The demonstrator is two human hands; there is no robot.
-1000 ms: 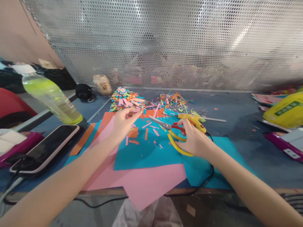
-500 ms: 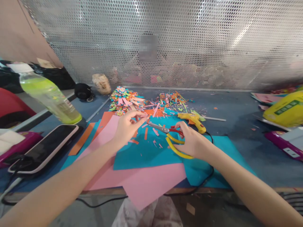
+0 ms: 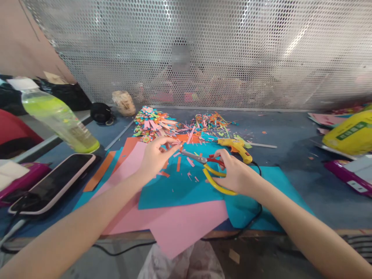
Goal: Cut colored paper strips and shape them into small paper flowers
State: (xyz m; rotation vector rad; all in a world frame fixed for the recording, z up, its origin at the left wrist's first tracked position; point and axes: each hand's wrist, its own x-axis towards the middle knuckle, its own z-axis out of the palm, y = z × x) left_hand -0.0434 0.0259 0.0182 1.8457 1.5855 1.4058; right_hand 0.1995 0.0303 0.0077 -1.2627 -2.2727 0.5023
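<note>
My left hand (image 3: 158, 155) pinches a small piece of pink paper (image 3: 177, 142) between thumb and fingertips. In my right hand (image 3: 236, 174) are scissors (image 3: 193, 156) with red and yellow handles, their blades pointing left with the tips close to the pinched piece. Both hands are over a blue sheet (image 3: 174, 193) scattered with small pink and orange paper strips (image 3: 178, 164). Behind my left hand stands a colourful layered paper cone (image 3: 152, 126). A yellow glue gun (image 3: 236, 147) lies just beyond my right hand.
Pink sheets (image 3: 180, 228) lie at the front edge. Shredded paper (image 3: 210, 122) is heaped at the back. A green bottle (image 3: 62, 120) and a phone (image 3: 55, 184) are at the left; a yellow package (image 3: 353, 133) and a purple power strip (image 3: 348, 176) are at the right. A metal mesh (image 3: 221, 54) rises behind.
</note>
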